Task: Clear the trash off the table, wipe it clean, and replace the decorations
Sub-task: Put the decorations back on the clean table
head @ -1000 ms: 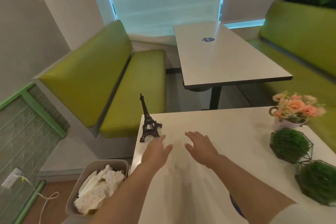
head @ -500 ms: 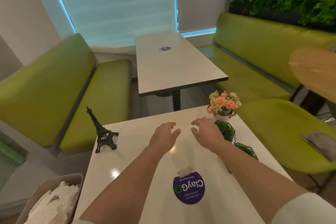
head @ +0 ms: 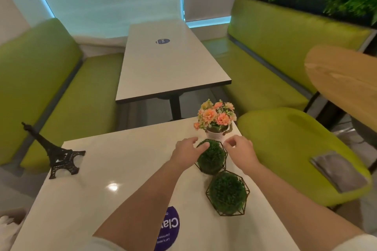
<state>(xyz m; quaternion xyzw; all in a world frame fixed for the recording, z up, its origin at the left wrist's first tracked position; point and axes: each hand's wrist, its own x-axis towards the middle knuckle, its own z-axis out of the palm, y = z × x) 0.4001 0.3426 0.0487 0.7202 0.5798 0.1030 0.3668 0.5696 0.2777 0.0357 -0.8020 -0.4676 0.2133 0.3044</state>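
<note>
Hands: left hand (head: 186, 150) and right hand (head: 240, 150) flank the far bush (head: 212, 157), fingers released, ready to reposition it.
Desk (head: 122, 169): bare.

Both hands, left (head: 186, 150) and right (head: 241, 150), flank a green moss ball in a black wire frame (head: 211, 158) near the white tabletop's (head: 122, 161) right edge.

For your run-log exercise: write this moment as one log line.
stage: replacing decorations | left hand: open, touching far grass ball | right hand: open beside it | table: no trash visible
</note>
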